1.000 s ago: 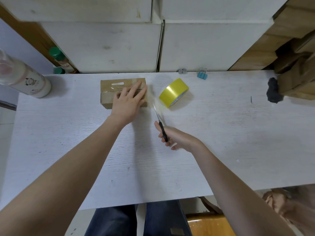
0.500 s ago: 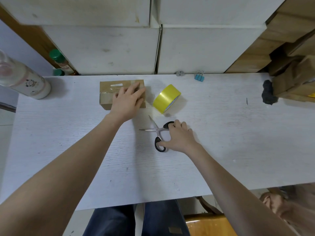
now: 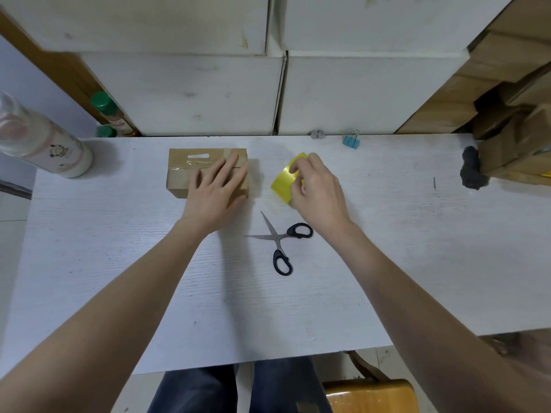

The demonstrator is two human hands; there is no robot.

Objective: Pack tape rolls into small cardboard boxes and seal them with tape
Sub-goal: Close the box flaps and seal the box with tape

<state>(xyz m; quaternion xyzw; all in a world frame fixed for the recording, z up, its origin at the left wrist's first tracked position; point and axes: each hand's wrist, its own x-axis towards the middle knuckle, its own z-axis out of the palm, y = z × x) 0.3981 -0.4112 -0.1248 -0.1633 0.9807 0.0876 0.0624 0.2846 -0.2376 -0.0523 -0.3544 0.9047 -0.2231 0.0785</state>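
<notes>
We count one cardboard box (image 3: pixel 190 171) on the white table (image 3: pixel 387 263) — closed, clear tape across its top — with our left hand (image 3: pixel 216 189) lying flat on it, fingers straight. Just right of it stands one yellow tape roll (image 3: pixel 284 181); our right hand (image 3: pixel 316 190) curls round it. One pair of scissors (image 3: pixel 278 242) lies open nearby — blades spread.

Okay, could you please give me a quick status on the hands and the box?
Left hand flat on cardboard box. Right hand gripping yellow tape roll. Scissors lying open between, nothing blocking.
</notes>
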